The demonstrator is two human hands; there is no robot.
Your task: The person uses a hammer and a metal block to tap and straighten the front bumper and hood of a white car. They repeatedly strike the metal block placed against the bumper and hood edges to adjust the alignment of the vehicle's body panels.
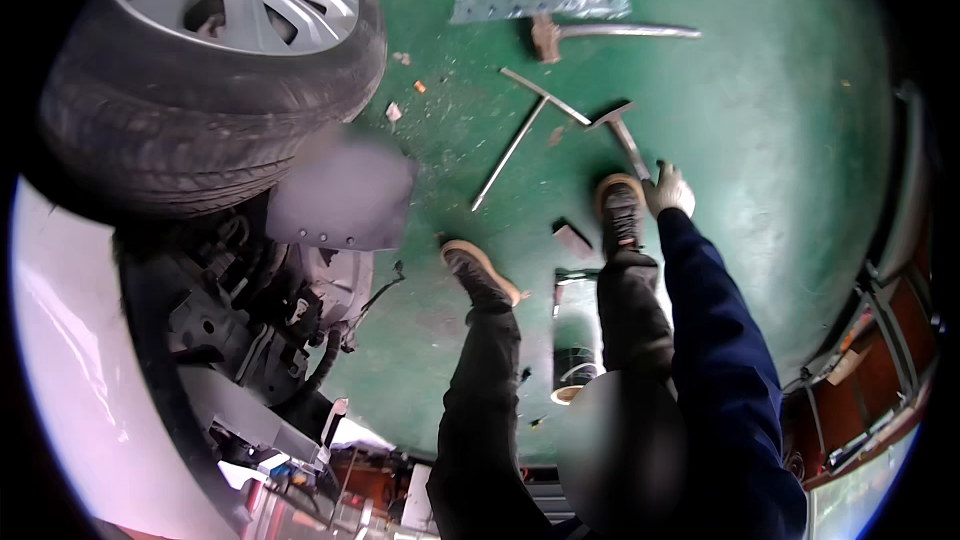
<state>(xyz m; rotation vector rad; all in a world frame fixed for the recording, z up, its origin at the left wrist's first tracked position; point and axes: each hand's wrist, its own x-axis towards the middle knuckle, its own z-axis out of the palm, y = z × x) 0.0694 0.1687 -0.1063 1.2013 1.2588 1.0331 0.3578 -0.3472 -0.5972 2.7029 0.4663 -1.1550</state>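
My right hand [668,190], in a pale glove, reaches down beside my right shoe. Its fingers close around the lower end of the handle of a hammer [627,140], whose narrow head points away from me. A T-handle wrench [515,148] lies on the floor just left of the hammer head. Farther off rests a heavy hammer [546,39] with a rusty head and a shiny metal handle, up against a crumpled clear plastic wrapper [545,0]. My left hand is out of view.
A silver-spoked wheel with its tyre [210,135] fills the upper left. Below it are a blurred grey plate [340,195] and exposed vehicle parts [250,310]. A small dark block [572,239] lies between my feet. Metal-framed racks [870,370] stand at the right.
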